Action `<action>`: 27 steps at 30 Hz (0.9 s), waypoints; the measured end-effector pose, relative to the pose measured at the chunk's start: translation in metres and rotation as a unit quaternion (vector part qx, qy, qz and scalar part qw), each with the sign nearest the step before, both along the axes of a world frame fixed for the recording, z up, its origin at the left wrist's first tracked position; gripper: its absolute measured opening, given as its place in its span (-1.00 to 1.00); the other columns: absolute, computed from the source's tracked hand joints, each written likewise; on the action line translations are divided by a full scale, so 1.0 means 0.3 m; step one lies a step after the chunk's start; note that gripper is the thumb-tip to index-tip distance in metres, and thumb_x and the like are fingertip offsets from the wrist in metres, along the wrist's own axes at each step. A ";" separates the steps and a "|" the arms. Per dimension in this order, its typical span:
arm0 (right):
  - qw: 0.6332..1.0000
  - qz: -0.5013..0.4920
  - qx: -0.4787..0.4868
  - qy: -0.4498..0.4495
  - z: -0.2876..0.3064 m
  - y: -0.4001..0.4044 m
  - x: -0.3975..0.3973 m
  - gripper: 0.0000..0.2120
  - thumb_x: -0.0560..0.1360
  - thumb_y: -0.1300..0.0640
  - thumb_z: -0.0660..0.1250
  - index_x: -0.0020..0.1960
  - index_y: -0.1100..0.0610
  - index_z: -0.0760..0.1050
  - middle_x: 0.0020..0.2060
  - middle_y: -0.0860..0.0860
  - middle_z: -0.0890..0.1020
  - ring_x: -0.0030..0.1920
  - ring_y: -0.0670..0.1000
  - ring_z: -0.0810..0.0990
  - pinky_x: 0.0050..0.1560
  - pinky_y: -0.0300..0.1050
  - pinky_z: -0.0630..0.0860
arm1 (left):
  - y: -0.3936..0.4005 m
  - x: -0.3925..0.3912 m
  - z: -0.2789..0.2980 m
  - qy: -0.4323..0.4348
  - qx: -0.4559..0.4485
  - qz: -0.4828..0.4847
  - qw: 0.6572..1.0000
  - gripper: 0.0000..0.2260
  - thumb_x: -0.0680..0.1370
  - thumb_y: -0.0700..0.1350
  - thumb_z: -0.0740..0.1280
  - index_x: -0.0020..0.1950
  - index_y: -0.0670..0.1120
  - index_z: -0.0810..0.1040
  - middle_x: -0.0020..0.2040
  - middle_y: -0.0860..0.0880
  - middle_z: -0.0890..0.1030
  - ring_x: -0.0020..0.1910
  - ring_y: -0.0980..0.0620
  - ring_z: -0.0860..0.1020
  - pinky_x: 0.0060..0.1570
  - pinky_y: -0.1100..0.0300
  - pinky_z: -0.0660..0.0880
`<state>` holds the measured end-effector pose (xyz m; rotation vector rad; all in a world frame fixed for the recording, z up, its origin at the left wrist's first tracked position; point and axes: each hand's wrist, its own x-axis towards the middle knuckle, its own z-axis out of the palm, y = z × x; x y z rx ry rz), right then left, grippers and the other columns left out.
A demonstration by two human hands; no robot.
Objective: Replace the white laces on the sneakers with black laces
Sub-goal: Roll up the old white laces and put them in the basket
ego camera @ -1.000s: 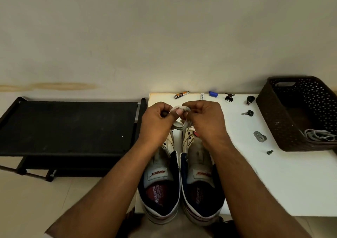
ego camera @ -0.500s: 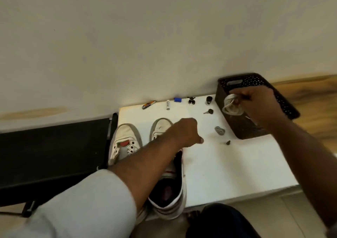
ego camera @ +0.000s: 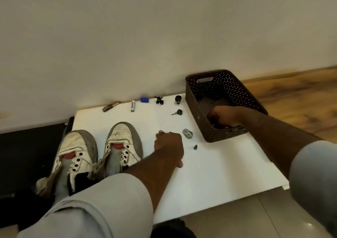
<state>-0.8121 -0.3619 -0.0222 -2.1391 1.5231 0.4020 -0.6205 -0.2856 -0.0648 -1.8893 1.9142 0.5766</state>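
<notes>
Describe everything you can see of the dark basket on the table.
The basket is dark brown, rectangular and open-topped, apparently plastic, its walls pierced with small holes and a handle slot cut in the far end wall. It stands upright at the far right of the white table, near the wall. The right hand reaches inside with fingers curled; what they hold is unclear.

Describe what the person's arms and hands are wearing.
Both arms wear light grey sleeves pushed up, leaving the forearms bare. The left hand and right hand are bare, without gloves. No watch or bracelet shows; a ring cannot be ruled out.
</notes>
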 end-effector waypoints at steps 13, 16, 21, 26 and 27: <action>0.999 -0.016 0.032 0.001 -0.024 -0.015 0.016 -0.77 0.53 0.30 0.25 0.03 0.09 0.63 -0.18 -0.06 0.55 -0.09 0.03 0.55 -0.03 -0.11 0.45 | -0.018 -0.022 -0.025 -0.030 -0.051 -0.021 0.998 -0.62 0.52 -0.18 0.34 0.34 -0.12 0.42 0.32 -0.11 0.47 0.39 -0.18 0.37 0.33 0.01 0.38; 0.999 -0.021 0.047 0.001 -0.030 -0.028 0.016 -0.78 0.53 0.29 0.26 -0.02 0.05 0.61 -0.15 -0.05 0.55 -0.07 0.02 0.54 -0.02 -0.12 0.44 | -0.018 -0.022 -0.028 -0.030 -0.067 -0.026 0.997 -0.65 0.53 -0.19 0.33 0.31 -0.12 0.44 0.28 -0.10 0.49 0.35 -0.16 0.41 0.29 0.01 0.41; 0.998 -0.036 0.047 -0.007 -0.039 -0.033 0.006 -0.77 0.52 0.31 0.29 0.05 0.09 0.64 -0.26 -0.17 0.52 -0.07 -0.01 0.56 -0.06 -0.18 0.43 | -0.015 -0.011 -0.004 -0.036 -0.070 -0.051 0.996 -0.67 0.52 -0.17 0.35 0.29 -0.13 0.45 0.24 -0.09 0.52 0.28 -0.15 0.47 0.25 0.00 0.45; 0.998 -0.040 0.036 -0.043 -0.025 -0.049 -0.019 -0.75 0.48 0.28 0.37 0.11 0.05 0.61 -0.12 -0.12 0.61 0.01 -0.01 0.61 0.06 -0.13 0.53 | -0.031 -0.002 0.028 -0.026 -0.062 -0.086 0.994 -0.67 0.50 -0.17 0.40 0.25 -0.13 0.48 0.22 -0.08 0.53 0.24 -0.12 0.51 0.14 0.05 0.47; 0.996 -0.047 0.042 -0.060 -0.016 -0.055 -0.032 -0.75 0.46 0.27 0.40 0.09 0.03 0.61 -0.08 -0.11 0.63 0.01 -0.04 0.62 0.09 -0.13 0.53 | -0.038 -0.002 0.032 -0.024 -0.064 -0.091 0.993 -0.66 0.50 -0.16 0.40 0.26 -0.13 0.47 0.22 -0.08 0.53 0.23 -0.12 0.52 0.13 0.05 0.47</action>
